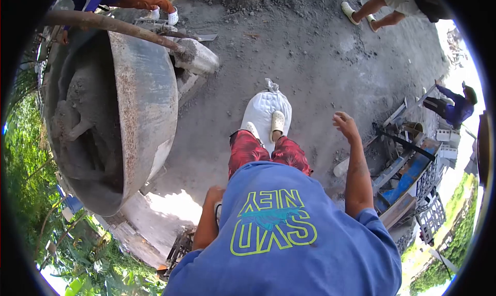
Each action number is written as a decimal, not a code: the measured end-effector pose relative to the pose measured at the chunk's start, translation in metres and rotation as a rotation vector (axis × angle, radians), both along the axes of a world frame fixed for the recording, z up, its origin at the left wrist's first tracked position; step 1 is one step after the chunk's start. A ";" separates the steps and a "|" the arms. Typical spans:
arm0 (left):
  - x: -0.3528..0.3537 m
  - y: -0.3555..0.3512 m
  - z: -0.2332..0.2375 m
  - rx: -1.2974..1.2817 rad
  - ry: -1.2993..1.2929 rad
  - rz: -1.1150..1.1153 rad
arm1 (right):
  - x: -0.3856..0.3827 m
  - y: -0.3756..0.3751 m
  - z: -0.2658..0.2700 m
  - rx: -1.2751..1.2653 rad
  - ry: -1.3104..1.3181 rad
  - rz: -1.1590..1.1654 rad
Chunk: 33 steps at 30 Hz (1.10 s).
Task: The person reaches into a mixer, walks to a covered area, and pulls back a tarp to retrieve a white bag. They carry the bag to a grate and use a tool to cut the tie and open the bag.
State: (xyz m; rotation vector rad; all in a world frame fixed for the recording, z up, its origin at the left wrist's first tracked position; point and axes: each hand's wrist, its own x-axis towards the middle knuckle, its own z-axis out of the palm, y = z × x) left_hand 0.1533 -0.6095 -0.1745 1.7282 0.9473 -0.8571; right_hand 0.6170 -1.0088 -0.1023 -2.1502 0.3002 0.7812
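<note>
My right hand (345, 125) is held out in the air to the right of my legs, its fingers bent and apart, with nothing visible in it. On the other side, my left hand (214, 194) hangs low beside my shirt; its fingers are too hidden to make out. A filled white sack (268, 106) with a tied top lies on the grey ground in front, and my feet in pale clogs (278, 121) are on it. Neither hand touches the sack.
A large mixer drum (147, 110) with a metal bar (113, 27) stands at the left. People's legs (369, 9) show at the top right and top left (155, 1). Another person (457, 107) is at the right, near stacked boards and crates (408, 177).
</note>
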 end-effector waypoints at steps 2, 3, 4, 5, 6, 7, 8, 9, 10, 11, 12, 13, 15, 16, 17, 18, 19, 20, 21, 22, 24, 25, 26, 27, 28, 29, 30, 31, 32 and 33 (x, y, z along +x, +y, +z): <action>-0.023 0.008 -0.018 0.089 -0.209 -0.206 | -0.014 0.008 0.006 0.071 0.022 0.079; -0.009 0.017 -0.016 0.143 -0.247 -0.364 | -0.019 0.007 -0.005 -0.046 -0.136 0.150; -0.006 0.018 -0.010 0.183 -0.270 -0.517 | -0.021 0.012 -0.011 -0.053 -0.136 0.145; -0.021 0.041 -0.048 0.285 -0.137 -0.636 | -0.038 0.013 -0.008 -0.130 -0.131 0.190; -0.034 0.062 -0.082 0.391 -0.008 -0.750 | -0.052 0.013 -0.002 -0.198 -0.134 0.244; -0.008 0.066 -0.058 0.271 -0.036 -0.084 | -0.062 0.007 -0.007 -0.183 -0.004 0.359; 0.042 0.079 -0.019 0.126 -0.103 0.574 | -0.066 0.006 -0.014 -0.161 0.096 0.474; 0.087 0.094 0.009 0.080 -0.131 0.638 | -0.063 0.014 -0.006 -0.104 0.172 0.470; 0.117 0.104 0.027 0.029 -0.134 0.699 | -0.065 0.017 -0.001 -0.053 0.275 0.468; 0.140 0.115 0.033 0.084 -0.233 0.636 | -0.060 0.019 -0.006 -0.044 0.263 0.480; 0.155 0.123 0.035 0.137 -0.314 0.570 | -0.059 0.010 -0.019 -0.071 0.112 0.395; 0.165 0.126 0.034 0.145 -0.303 0.581 | -0.060 -0.001 -0.028 -0.098 -0.032 0.313; 0.189 0.131 0.037 0.219 -0.475 0.584 | -0.053 -0.016 -0.036 -0.081 -0.007 0.267; 0.200 0.127 0.044 0.235 -0.495 0.598 | -0.042 -0.019 -0.040 -0.064 0.004 0.205; 0.208 0.116 0.051 0.215 -0.438 0.570 | -0.034 -0.022 -0.044 -0.064 0.032 0.168; 0.212 0.104 0.056 0.194 -0.381 0.545 | -0.029 -0.022 -0.042 -0.032 0.052 0.123; 0.211 0.096 0.044 0.257 -0.385 0.445 | -0.021 -0.021 -0.042 0.006 0.062 0.085; 0.209 0.089 0.030 0.266 -0.340 0.363 | -0.013 -0.024 -0.052 -0.013 0.064 0.103; 0.210 0.080 0.019 0.271 -0.254 0.310 | -0.004 -0.029 -0.069 -0.012 0.064 0.106; 0.199 0.074 -0.009 0.359 -0.235 0.210 | 0.005 -0.030 -0.084 0.005 0.075 0.086; 0.189 0.053 -0.013 0.349 -0.106 0.265 | 0.012 -0.049 -0.114 -0.024 0.097 0.111; 0.185 0.047 0.002 0.365 -0.040 0.137 | 0.013 -0.047 -0.107 -0.047 0.187 0.116; 0.184 0.038 0.014 0.370 0.019 0.008 | 0.018 -0.051 -0.096 -0.080 0.270 0.117; 0.185 0.036 0.016 0.372 -0.002 0.024 | 0.026 -0.052 -0.088 -0.081 0.246 0.128; 0.181 0.038 0.015 0.319 0.009 -0.075 | 0.031 -0.041 -0.076 -0.016 0.260 0.045; 0.177 0.042 0.012 0.272 0.025 -0.175 | 0.039 -0.033 -0.074 0.055 0.280 -0.036; 0.175 0.043 0.006 0.281 0.014 -0.155 | 0.048 -0.032 -0.079 0.061 0.267 -0.016; 0.175 0.045 0.000 0.334 -0.010 -0.001 | 0.058 -0.028 -0.080 0.044 0.214 0.022; 0.173 0.052 -0.005 0.385 -0.025 0.148 | 0.063 -0.021 -0.083 0.028 0.169 0.056; 0.170 0.061 -0.009 0.391 -0.018 0.161 | 0.063 -0.013 -0.087 0.032 0.174 0.070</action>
